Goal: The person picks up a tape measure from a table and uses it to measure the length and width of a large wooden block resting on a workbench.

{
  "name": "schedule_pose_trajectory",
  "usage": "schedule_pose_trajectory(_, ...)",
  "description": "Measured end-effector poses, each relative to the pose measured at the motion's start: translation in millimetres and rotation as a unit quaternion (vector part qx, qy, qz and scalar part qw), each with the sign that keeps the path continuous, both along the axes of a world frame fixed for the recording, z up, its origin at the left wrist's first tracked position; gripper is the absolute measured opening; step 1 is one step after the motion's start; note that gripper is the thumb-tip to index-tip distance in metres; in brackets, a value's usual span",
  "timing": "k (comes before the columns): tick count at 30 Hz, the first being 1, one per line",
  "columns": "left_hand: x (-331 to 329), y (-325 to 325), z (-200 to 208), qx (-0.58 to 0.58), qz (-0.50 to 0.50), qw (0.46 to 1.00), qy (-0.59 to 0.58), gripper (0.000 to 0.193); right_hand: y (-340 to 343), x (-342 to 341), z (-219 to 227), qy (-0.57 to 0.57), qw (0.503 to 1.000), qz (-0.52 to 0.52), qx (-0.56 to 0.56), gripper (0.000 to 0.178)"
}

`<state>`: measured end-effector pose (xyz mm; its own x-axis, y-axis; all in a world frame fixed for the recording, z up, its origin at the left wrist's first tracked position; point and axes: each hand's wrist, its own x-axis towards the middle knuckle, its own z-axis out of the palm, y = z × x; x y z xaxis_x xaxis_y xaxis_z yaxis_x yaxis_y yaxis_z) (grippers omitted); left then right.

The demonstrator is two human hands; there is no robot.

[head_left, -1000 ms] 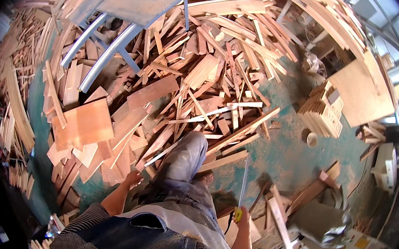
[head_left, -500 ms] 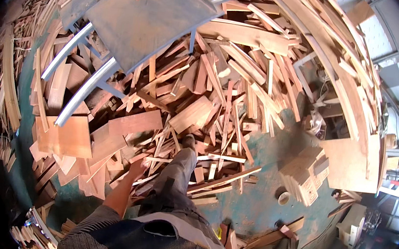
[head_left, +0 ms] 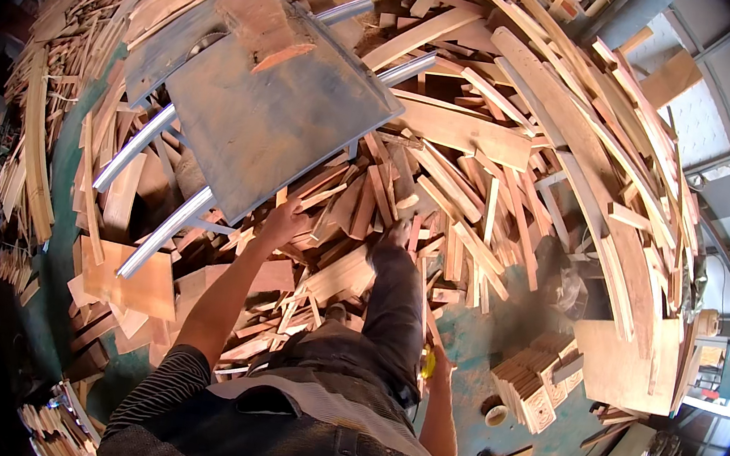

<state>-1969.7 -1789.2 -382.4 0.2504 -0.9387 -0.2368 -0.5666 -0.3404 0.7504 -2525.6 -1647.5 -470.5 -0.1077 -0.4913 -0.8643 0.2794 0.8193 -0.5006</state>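
Note:
My left hand [head_left: 283, 221] reaches forward over the scrap wood, beside the near right edge of a metal saw table [head_left: 261, 108]. Its fingers look stretched out, and nothing shows in them. Wood offcuts [head_left: 346, 275] lie heaped under and around my left arm. Low by my right thigh, my right hand [head_left: 439, 364] is closed around a small yellow object [head_left: 429, 365]. Most of that object is hidden, so its kind cannot be told. One of my feet [head_left: 396, 234] stands forward among the wood pieces.
Silver rails [head_left: 168, 231] stick out from the saw table, and a reddish wood chunk [head_left: 266, 28] rests on it. Long boards [head_left: 571, 161] curve along the right. Stacked carved blocks [head_left: 536, 383] and a round cup-like container [head_left: 495, 414] stand on the green floor [head_left: 469, 339].
My left hand has moved forward and up toward the saw table. My right hand with the yellow object has come into view. A foot has stepped farther into the wood pile.

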Motion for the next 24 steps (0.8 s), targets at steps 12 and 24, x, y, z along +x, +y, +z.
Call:
schedule_pose_trajectory(12, 26.7, -304.9, -33.4, 0.096, 0.082, 0.985, -0.119, 0.109, -381.9, 49.5, 11.9, 0.083, 0.990, 0.049, -0.098, 0.033)
schedule_pose_trajectory(24, -6.0, -413.8, -49.0, 0.330, 0.206, 0.906, -0.165, 0.124, -422.7, -19.7, 126.3, 0.160, 0.964, 0.071, 0.201, 0.030)
